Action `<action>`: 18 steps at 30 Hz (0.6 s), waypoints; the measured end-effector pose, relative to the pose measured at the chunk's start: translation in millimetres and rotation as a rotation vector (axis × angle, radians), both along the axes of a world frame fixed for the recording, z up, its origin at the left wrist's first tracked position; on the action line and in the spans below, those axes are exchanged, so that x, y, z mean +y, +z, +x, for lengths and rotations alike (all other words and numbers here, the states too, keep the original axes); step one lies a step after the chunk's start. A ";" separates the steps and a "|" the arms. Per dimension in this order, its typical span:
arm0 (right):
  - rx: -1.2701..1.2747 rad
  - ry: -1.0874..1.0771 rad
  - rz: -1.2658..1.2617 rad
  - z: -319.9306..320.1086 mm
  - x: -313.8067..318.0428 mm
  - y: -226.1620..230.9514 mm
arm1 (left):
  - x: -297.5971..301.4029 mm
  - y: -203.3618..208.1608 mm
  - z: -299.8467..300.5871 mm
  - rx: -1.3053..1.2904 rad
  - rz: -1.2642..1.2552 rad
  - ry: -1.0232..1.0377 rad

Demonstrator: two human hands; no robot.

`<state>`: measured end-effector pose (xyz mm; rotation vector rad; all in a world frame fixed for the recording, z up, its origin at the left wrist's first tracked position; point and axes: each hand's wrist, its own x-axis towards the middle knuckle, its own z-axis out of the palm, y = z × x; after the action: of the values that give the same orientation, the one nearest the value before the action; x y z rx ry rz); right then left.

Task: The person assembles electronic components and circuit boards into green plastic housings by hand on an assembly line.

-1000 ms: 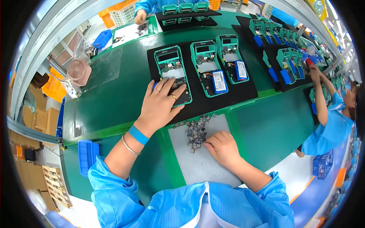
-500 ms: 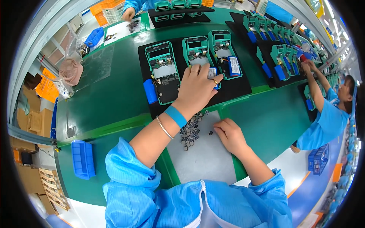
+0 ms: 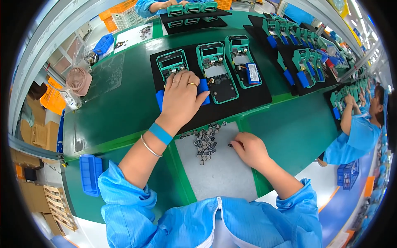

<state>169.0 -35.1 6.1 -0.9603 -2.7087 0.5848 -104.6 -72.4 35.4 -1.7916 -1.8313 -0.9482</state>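
Observation:
My left hand [image 3: 180, 98] lies over the leftmost green device housing [image 3: 172, 60], fingers together and thumb spread, hiding its lower half. Under the thumb side, a blue battery pack [image 3: 203, 91] rests beside the middle housing [image 3: 216, 71], whose black lower compartment is uncovered. Another blue pack [image 3: 159, 100] shows at the hand's other side. The right housing [image 3: 238, 50] holds a labelled blue battery [image 3: 252, 73]. Over the grey mat [image 3: 217, 177], my right hand [image 3: 251, 151] pinches a small dark part [image 3: 230, 145]. A pile of small square parts [image 3: 204, 144] lies to its left.
The three housings stand on a black board [image 3: 258, 97]. An empty-looking blue bin [image 3: 90, 174] sits at the left, near a pink fan [image 3: 77, 78]. More housings with blue packs [image 3: 308, 68] fill boards at the right, where a co-worker [image 3: 353, 132] works. Another person's hands [image 3: 163, 5] are at the far side.
My left hand has moved left from the middle housing to the leftmost one. The middle housing's blue pack now lies at its left side. My right fingertips have closed on the small dark part.

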 end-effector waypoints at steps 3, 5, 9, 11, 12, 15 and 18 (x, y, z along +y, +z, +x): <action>0.144 0.360 0.279 7.5 8.8 -0.3 | 0.3 2.2 15.6 0.021 0.045 -0.018; 0.083 0.477 0.366 4.0 13.9 3.2 | -1.5 -4.9 26.0 0.048 0.001 -0.068; -0.113 0.735 0.532 -1.8 23.6 9.4 | 7.0 -19.0 49.8 0.065 -0.121 -0.099; -0.139 0.779 0.560 -4.1 25.8 11.5 | 14.3 -22.2 47.4 0.092 -0.104 -0.073; -0.166 0.818 0.580 -5.3 27.2 12.1 | 18.1 -23.5 42.4 0.118 -0.101 -0.075; -0.172 0.849 0.585 -5.6 35.5 12.7 | 21.4 -19.8 41.3 0.128 -0.086 -0.093; 0.033 0.795 0.543 -26.0 54.7 46.1 | 19.3 -20.5 38.5 0.107 -0.129 -0.085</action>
<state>143.0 19.6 52.2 0.2724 -2.8952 -0.0558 -66.2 -53.0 14.8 -1.9717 -1.7990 -0.7639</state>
